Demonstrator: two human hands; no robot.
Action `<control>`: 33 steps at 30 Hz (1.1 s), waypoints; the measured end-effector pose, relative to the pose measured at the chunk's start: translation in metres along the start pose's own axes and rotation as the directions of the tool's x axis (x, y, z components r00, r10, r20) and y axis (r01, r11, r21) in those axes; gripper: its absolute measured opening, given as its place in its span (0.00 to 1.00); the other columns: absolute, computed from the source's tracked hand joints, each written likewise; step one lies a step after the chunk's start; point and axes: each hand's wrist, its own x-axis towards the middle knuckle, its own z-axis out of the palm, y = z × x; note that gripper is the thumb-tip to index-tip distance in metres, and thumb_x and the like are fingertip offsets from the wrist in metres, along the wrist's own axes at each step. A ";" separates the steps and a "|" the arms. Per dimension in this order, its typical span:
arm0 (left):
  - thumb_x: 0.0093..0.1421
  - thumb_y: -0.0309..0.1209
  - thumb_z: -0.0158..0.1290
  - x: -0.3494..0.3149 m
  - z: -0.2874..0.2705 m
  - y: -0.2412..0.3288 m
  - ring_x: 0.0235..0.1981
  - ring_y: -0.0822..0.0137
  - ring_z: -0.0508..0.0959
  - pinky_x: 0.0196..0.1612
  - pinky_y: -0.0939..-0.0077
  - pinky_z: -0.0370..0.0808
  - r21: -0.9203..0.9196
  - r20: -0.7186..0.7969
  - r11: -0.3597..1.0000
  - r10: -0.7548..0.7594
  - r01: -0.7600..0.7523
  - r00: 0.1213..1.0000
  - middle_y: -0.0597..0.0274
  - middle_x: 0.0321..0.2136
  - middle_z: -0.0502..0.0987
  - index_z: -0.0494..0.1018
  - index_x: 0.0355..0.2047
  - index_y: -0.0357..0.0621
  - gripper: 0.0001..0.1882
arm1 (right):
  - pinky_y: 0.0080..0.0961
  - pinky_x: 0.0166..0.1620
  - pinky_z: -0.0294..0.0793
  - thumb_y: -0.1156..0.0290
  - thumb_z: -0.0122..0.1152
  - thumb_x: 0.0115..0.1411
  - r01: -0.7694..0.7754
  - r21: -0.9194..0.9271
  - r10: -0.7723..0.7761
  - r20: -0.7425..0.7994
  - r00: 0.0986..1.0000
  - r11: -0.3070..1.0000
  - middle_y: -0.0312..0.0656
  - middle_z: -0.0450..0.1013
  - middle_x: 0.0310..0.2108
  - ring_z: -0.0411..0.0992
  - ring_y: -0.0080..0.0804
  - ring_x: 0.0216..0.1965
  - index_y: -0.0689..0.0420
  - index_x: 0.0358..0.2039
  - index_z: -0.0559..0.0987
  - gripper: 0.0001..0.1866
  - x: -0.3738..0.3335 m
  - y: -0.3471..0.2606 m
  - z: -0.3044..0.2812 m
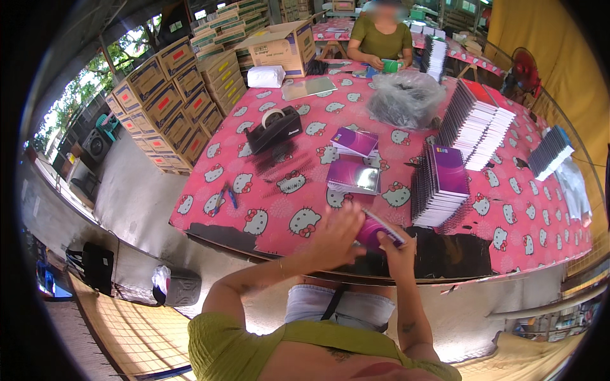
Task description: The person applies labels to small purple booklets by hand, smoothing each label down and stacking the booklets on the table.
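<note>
A purple spiral notebook is held tilted over the near edge of the table. My right hand grips its right end, thumb across the cover. At its left side my left hand lies against it with fingers stretched out, slightly blurred. Just beyond my hands, a purple notebook with a shiny cover rests on the table, and behind it lies another small purple pile. To the right of these stands a tall stack of purple spiral notebooks.
Left of the notebooks are loose black binding coils, a black tape dispenser and blue-handled pliers. A clear plastic bag and taller notebook stacks stand farther back. Across the table, a person handles something green. Cardboard boxes are piled at left.
</note>
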 end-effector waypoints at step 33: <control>0.59 0.51 0.54 0.037 -0.032 -0.003 0.68 0.48 0.60 0.68 0.35 0.47 -0.098 0.108 0.982 0.171 -0.161 0.979 0.46 0.66 0.62 0.62 0.63 0.33 0.40 | 0.16 0.44 0.72 0.74 0.62 0.64 -0.084 -0.015 0.085 0.081 0.993 0.996 0.34 0.79 0.39 0.72 0.17 0.39 0.65 0.52 0.79 0.17 -0.008 0.002 0.004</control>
